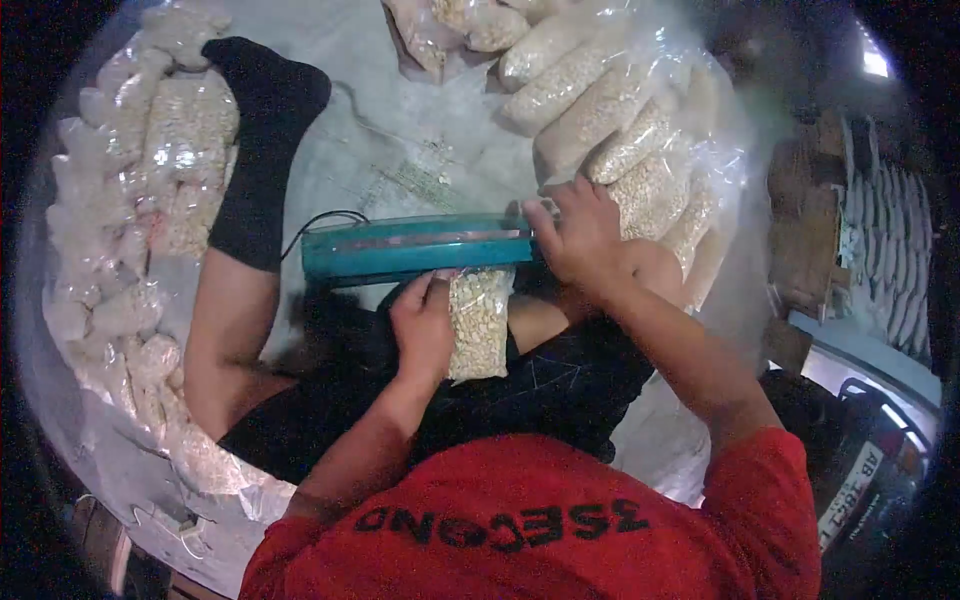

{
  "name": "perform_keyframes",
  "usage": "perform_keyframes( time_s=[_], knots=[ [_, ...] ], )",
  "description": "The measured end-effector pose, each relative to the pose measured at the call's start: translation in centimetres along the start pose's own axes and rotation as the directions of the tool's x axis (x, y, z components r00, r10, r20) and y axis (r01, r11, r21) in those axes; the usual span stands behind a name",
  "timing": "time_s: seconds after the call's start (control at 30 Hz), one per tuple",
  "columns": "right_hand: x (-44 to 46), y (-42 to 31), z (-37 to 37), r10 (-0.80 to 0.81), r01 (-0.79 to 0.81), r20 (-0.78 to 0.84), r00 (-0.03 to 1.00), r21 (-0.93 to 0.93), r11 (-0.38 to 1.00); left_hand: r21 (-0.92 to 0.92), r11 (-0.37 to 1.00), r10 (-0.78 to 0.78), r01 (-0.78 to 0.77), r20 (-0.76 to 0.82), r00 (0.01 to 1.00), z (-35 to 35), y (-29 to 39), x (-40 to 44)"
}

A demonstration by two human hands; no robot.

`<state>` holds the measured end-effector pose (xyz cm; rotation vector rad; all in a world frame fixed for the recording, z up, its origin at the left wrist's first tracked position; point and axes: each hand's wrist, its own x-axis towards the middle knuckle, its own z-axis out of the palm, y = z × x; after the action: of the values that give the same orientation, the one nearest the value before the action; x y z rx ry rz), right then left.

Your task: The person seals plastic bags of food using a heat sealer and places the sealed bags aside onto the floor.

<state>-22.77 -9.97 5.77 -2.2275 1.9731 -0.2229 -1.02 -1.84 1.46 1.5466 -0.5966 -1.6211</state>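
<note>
You are having your widest room straight ahead, where the grey floor sheet (450, 120) is spreading beyond the teal sealer (410, 258), with small pale flakes lying scattered over it. On your left, your leg in its black sock (262, 150) is edging that space, and a row of filled bags (185, 140) is lining the far side of the leg; on your right, plump bags (590, 115) are crowding close to your hand. The small bag (480, 335) is hanging below the sealer's near edge, over your lap, its upper end meeting the sealer. Your left hand (425, 320) is pinching its upper left side. Your right hand (578, 228) is resting on the sealer's right end, thumb apart from bent fingers; whether they are gripping or only pressing, you cannot tell. The bag is showing clear, shiny plastic, rectangular and packed with flat cream-coloured pieces. The sealer is looking long, narrow and smooth, a thin black cord (318, 217) curling behind its left end.
</note>
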Motion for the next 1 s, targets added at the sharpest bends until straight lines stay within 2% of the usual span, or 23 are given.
perform_keyframes(
  time_s=[0.07,0.13,0.2,0.23,0.3,0.37,0.4,0.47,0.5,0.53,0.57,0.6,0.67,0.73,0.8,0.83,0.87,0.9,0.93,0.97,1.0],
  knots=[
    [-0.3,-0.5,-0.5,0.099,-0.100,0.053,0.994,0.008,0.995,-0.039,0.999,-0.031,0.032,0.011,0.999,0.0,0.3,-0.3],
    [-0.7,-0.6,-0.4,0.089,-0.088,0.017,0.996,-0.043,0.995,-0.053,0.997,0.054,-0.054,0.008,0.999,0.1,0.0,-0.5],
    [-0.9,-0.7,-0.5,0.074,-0.077,-0.033,0.997,-0.101,0.992,-0.203,0.978,-0.038,0.042,0.022,0.999,0.3,0.2,-0.7],
    [-0.9,-0.8,-0.7,0.069,-0.075,-0.043,0.997,-0.148,0.986,-0.205,0.979,-0.004,0.009,0.022,1.000,0.3,-0.6,-0.3],
    [-0.7,-1.1,-1.5,0.051,-0.064,-0.072,0.996,-0.188,0.980,-0.353,0.933,-0.063,0.075,0.048,0.997,0.0,-2.8,1.1],
    [-0.6,-1.8,-2.7,0.128,-0.123,0.057,0.990,-0.078,0.989,-0.337,0.940,-0.023,0.041,0.059,0.998,-0.3,-3.0,1.4],
    [-0.7,-2.6,-3.7,0.120,-0.116,0.054,0.991,-0.075,0.990,-0.317,0.948,-0.009,0.034,0.079,0.997,-0.3,-3.0,1.2],
    [-1.3,-4.3,-6.6,0.175,-0.178,0.035,0.984,0.107,0.978,-0.296,0.954,-0.024,0.045,0.075,0.997,-0.2,-1.2,0.1],
    [-1.8,-4.6,-7.6,0.179,-0.181,0.027,0.983,0.109,0.977,-0.276,0.959,-0.041,0.061,0.077,0.996,0.0,-0.6,-0.4],
    [-2.4,-4.7,-8.5,0.046,-0.039,-0.168,0.985,0.045,0.998,-0.274,0.960,-0.034,0.056,0.083,0.996,-0.1,-1.1,-0.1],
    [-3.1,-4.7,-9.2,-0.103,0.092,-0.346,0.932,-0.048,0.995,-0.353,0.933,-0.032,0.073,0.122,0.992,-0.2,-2.2,0.8],
    [-4.2,-4.7,-9.7,-0.105,0.092,-0.354,0.929,-0.053,0.994,-0.430,0.898,-0.028,0.095,0.160,0.987,-0.3,-3.0,1.5],
    [-7.8,-4.9,-10.4,-0.123,0.155,-0.718,0.685,-0.022,0.988,-0.420,0.905,-0.008,0.066,0.139,0.990,-0.1,-3.9,2.2],
    [-12.0,-4.1,-8.1,-0.031,0.161,-0.707,0.707,0.118,0.980,-0.408,0.912,0.009,0.040,0.119,0.993,-0.1,-4.2,2.5],
    [-16.2,-4.0,-5.4,0.143,0.044,-0.396,0.907,0.428,0.903,-0.392,0.917,-0.020,0.073,0.136,0.990,-0.2,-4.2,2.5],
    [-17.8,-4.4,-4.8,0.211,-0.093,-0.176,0.961,0.514,0.853,-0.389,0.918,-0.017,0.072,0.143,0.990,-0.1,-4.3,2.2],
    [-19.2,-5.1,-4.2,0.257,-0.241,0.053,0.965,0.566,0.789,-0.276,0.961,0.069,-0.032,0.126,0.990,0.0,-4.3,1.8],
    [-20.2,-5.4,-3.2,0.262,-0.285,0.133,0.956,0.638,0.715,-0.157,0.978,0.159,-0.140,0.121,0.980,0.1,-4.2,1.3],
    [-21.1,-5.5,-2.3,0.256,-0.328,0.210,0.944,0.700,0.634,-0.155,0.977,0.167,-0.146,0.131,0.977,0.3,-3.3,-0.3],
    [-21.9,-5.3,-1.5,0.270,-0.440,0.348,0.898,0.715,0.543,0.045,0.942,0.322,-0.332,0.151,0.935,0.3,-1.5,-3.1],
    [-22.0,-5.1,-0.9,0.272,-0.436,0.341,0.900,0.719,0.541,0.238,0.835,0.458,-0.496,0.199,0.866,0.3,-0.2,-5.5]
  ],
)
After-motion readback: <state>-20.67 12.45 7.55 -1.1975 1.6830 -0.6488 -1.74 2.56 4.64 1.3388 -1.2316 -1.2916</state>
